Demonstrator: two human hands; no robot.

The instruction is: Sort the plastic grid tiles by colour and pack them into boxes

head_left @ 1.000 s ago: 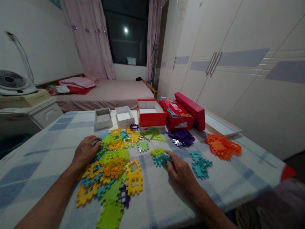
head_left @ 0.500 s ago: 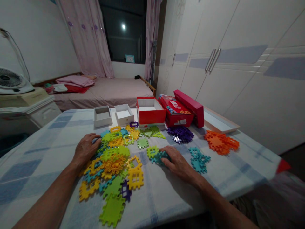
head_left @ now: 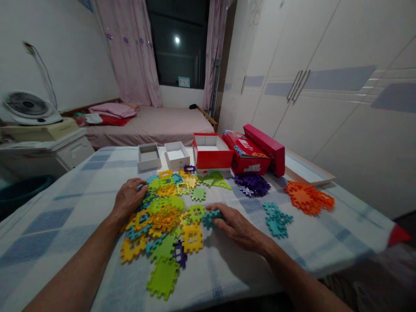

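A mixed pile of plastic interlocking tiles (head_left: 162, 216), yellow, green, orange and teal, lies on the checked tablecloth (head_left: 65, 216). My left hand (head_left: 129, 198) rests palm down on the pile's left edge, fingers curled over tiles. My right hand (head_left: 234, 224) lies flat to the right of the pile, its fingertips pressing on a teal tile (head_left: 209, 218) beside a green tile (head_left: 196, 212). Sorted heaps lie further right: teal tiles (head_left: 277, 219), purple tiles (head_left: 252, 183) and orange tiles (head_left: 308, 198).
Two white open boxes (head_left: 149, 155) and a red open box (head_left: 212, 151) stand at the table's far side, with a red printed box and lid (head_left: 256, 151) and a shallow tray (head_left: 308, 171). A fan (head_left: 29, 106), a bed and wardrobes surround the table.
My right hand has slid left across the cloth, pushing the teal and green tiles toward the mixed pile. My left hand has stayed on the pile.
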